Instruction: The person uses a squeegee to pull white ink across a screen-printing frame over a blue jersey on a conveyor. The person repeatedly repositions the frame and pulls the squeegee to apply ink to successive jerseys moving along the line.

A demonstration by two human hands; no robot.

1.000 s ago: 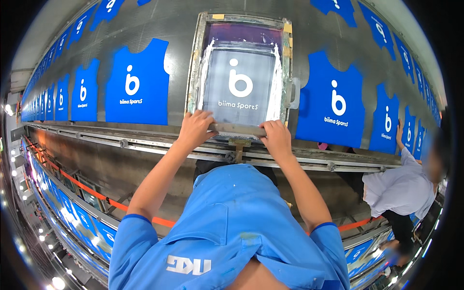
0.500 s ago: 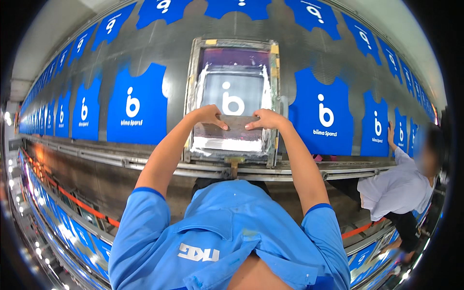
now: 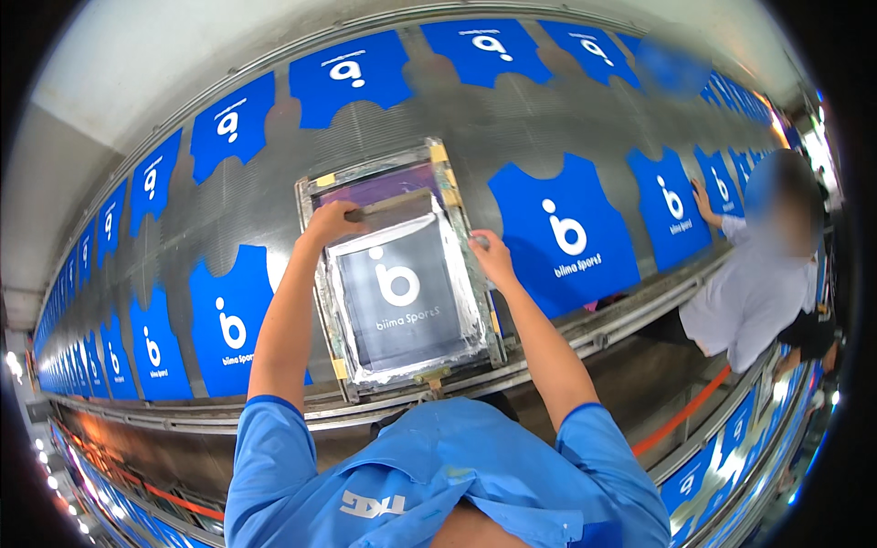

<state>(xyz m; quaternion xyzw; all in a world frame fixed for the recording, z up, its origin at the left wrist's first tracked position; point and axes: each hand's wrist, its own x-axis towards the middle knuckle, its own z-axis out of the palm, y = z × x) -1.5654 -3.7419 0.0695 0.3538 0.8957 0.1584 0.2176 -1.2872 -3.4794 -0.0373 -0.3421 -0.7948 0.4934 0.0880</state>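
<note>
Printing screen frame [image 3: 398, 274]: lies flat on the long grey surface [image 3: 512, 128], between blue jersey panels [image 3: 566, 233]. Left hand [image 3: 331, 222]: fingers closed around the squeegee bar [image 3: 393, 203] at the frame's far end. Right hand [image 3: 491, 256]: fingers curled against the frame's right edge; a second person [image 3: 758, 274] stands alongside.

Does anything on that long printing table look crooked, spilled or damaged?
Nothing stands out. The blue jerseys lie flat in even rows, each with a clean white logo. The screen frame sits square on the table, left hand and right hand at its far end. The white smears inside its edge look like ordinary ink.
</note>
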